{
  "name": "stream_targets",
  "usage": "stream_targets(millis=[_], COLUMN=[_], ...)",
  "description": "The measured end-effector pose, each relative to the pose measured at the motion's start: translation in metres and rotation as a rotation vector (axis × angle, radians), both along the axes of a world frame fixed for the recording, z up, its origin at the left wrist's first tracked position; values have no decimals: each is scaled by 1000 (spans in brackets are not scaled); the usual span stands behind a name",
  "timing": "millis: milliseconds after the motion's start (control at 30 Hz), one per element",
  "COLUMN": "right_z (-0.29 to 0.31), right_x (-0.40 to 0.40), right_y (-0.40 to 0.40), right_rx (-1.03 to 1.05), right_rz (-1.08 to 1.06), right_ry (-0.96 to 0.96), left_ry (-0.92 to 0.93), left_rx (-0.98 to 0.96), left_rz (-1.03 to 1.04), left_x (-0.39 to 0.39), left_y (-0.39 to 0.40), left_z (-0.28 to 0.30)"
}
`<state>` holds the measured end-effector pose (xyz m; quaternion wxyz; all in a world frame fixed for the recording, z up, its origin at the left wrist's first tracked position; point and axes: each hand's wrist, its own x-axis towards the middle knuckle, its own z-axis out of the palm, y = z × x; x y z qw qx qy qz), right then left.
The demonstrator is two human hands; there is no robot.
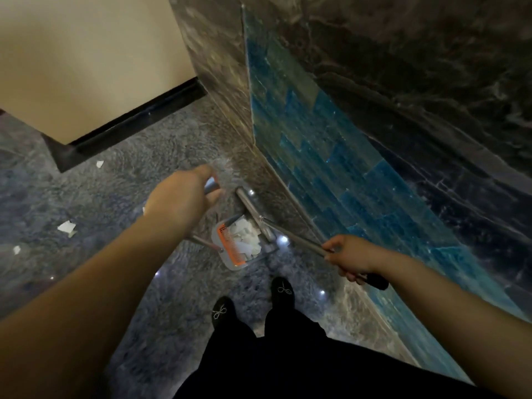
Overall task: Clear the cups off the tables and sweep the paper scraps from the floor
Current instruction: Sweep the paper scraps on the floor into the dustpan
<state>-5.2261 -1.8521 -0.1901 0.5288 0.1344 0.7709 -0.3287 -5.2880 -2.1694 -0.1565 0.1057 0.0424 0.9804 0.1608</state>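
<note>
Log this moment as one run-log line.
left hand: grips dustpan handle | right hand: grips broom handle | dustpan: holds paper scraps | floor scraps: remain

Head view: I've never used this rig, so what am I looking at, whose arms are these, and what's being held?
This one picture comes from a camera on the person's head, looking down at their own arms and shoes. The left hand grips a grey handle. The right hand grips a metal pole with a black end. Between them, a dustpan holds white paper scraps, beside the blue-tiled wall. More scraps lie on the grey floor to the left.
</note>
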Motion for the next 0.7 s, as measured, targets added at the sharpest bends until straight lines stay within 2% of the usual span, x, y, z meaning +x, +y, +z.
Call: stream_targets(millis=[267, 467, 700], right_z=[20, 18, 3], right_x=[-43, -73, -99], right_y=[-45, -109, -201], right_rx=[4, -21, -10], right_rz=[185, 289, 289], right_ry=[100, 146, 159], left_ry=[40, 101, 121], left_rx=[84, 41, 27], left_rz=[307, 568, 769], left_x=[42, 77, 100], left_y=[-57, -122, -200], left_z=[13, 19, 18])
